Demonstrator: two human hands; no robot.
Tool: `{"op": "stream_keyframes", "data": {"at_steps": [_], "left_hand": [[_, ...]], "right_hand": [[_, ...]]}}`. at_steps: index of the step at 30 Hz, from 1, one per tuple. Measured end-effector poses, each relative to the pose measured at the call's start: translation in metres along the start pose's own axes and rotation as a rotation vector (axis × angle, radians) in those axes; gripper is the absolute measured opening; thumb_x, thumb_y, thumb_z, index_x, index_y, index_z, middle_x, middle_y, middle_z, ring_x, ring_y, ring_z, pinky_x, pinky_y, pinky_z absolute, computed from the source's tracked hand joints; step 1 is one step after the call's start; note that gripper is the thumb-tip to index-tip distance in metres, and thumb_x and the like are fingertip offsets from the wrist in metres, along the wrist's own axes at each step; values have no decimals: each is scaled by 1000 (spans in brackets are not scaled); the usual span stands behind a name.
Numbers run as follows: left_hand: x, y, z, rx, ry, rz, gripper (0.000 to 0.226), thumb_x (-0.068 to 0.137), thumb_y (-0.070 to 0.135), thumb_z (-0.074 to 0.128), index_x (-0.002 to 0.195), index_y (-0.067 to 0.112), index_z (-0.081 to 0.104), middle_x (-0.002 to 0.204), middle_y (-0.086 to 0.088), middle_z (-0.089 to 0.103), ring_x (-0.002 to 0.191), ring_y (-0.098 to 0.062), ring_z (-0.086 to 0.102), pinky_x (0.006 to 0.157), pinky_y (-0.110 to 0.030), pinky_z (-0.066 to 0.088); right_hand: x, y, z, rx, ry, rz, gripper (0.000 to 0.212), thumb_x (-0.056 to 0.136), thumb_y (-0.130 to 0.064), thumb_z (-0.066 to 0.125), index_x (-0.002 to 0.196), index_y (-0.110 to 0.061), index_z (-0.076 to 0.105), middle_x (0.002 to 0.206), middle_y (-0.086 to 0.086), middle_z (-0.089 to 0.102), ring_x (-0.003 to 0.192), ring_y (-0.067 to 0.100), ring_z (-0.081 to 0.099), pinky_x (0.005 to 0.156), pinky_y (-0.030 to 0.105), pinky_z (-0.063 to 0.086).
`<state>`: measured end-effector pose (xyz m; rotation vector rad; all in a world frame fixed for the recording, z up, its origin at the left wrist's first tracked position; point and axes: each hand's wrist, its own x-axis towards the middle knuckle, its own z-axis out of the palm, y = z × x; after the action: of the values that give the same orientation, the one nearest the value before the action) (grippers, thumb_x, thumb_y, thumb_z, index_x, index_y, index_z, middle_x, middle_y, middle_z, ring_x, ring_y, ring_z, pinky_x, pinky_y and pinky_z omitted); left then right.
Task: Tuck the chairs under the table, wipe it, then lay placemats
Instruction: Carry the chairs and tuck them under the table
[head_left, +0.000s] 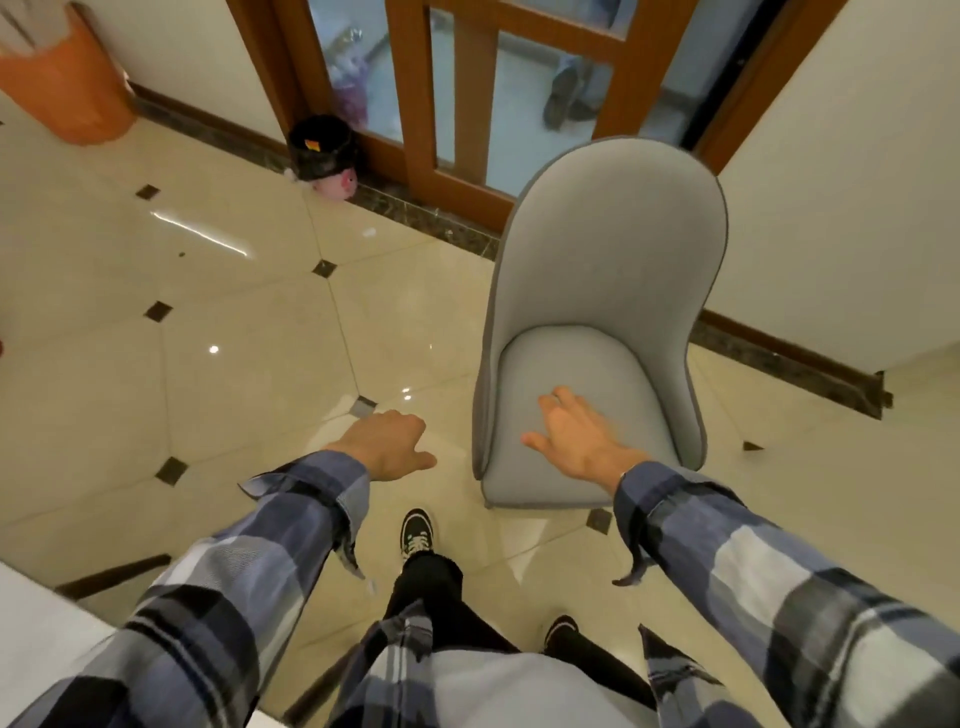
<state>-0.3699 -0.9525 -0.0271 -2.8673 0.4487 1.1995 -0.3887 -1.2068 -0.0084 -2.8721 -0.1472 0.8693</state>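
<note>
both hands, left hand (389, 441) and right hand (576, 441), spread above grey chair (608, 270); no legible writing

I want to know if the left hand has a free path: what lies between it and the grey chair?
Only bare tiled floor separates the left hand from the grey chair in the head view.

Ahead of me an orange bin (62, 88) stood by the wall at far left, a black hat (321, 148) with a pink plush toy (340, 185) lay against the wooden glass door (452, 98), on glossy cream floor tiles (208, 322).
</note>
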Motion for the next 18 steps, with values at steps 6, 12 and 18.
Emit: {"op": "stream_keyframes", "data": {"at_steps": [6,12,18], "left_hand": [[66,-16,-86,177,-24,149,61,96,58,46,138,14,47,134,-11,56,119,-30,54,97,-43,47],[137,31,-171,425,-11,339,57,97,57,45,135,15,49,132,-10,58,116,-31,55,93,-40,48],[199,88,-242,577,99,578,51,94,58,48,125,18,56,120,-9,64,105,-29,60,85,-40,51]], "right_hand": [[50,-12,-45,172,64,99,60,99,-47,48,141,-5,40,144,17,38,127,36,42,103,45,41],[84,28,-63,359,104,260,57,99,-47,49,136,-4,44,142,17,39,127,38,42,101,46,41],[106,61,-57,523,96,443,59,98,-49,50,137,-5,43,142,17,38,125,38,43,100,49,42]]}}
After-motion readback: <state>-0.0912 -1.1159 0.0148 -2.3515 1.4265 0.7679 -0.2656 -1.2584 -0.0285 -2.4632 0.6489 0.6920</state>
